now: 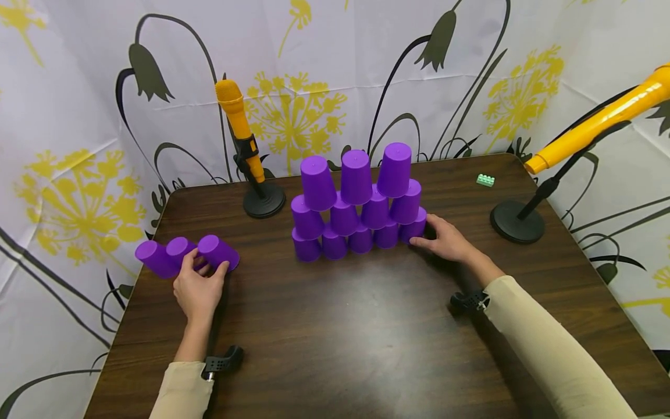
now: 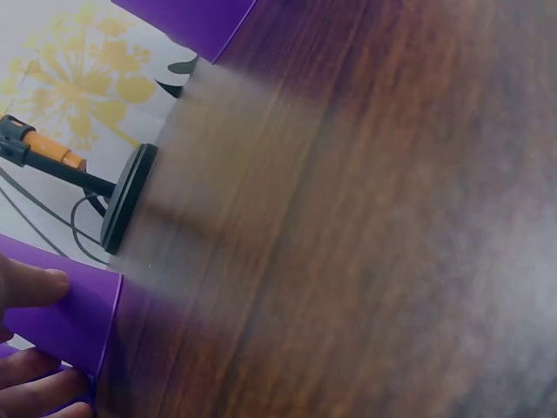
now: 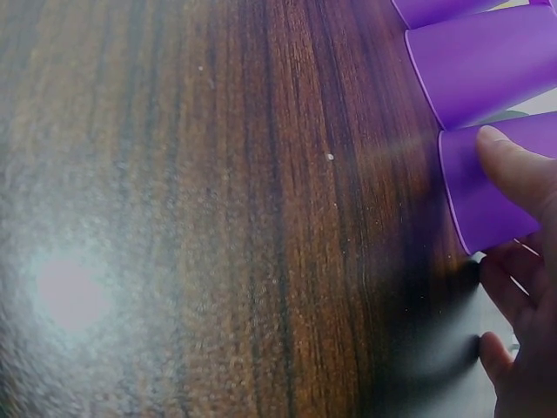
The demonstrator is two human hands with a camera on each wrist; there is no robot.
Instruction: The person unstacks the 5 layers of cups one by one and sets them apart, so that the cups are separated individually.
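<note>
Upside-down purple cups stand in a three-level stack: three on top, including the top middle cup [image 1: 356, 177], and several in each level below. At the bottom right end, my right hand [image 1: 445, 237] holds a cup [image 1: 413, 228] between thumb and fingers. The right wrist view shows the thumb of that hand [image 3: 526, 226] on the front of the end cup [image 3: 479, 187]. At the left, my left hand [image 1: 199, 288] grips the rightmost cup [image 1: 218, 252] of three. In the left wrist view the hand [image 2: 35, 348] has its thumb across that cup [image 2: 74, 318], other fingers behind it.
An orange microphone [image 1: 239, 125] on a round black base [image 1: 264, 199] stands behind, left of the stack. Another orange microphone [image 1: 602, 122] leans on a stand [image 1: 518, 222] at the right. A small green brick [image 1: 485, 180] lies near the back edge of the brown table [image 1: 345, 343].
</note>
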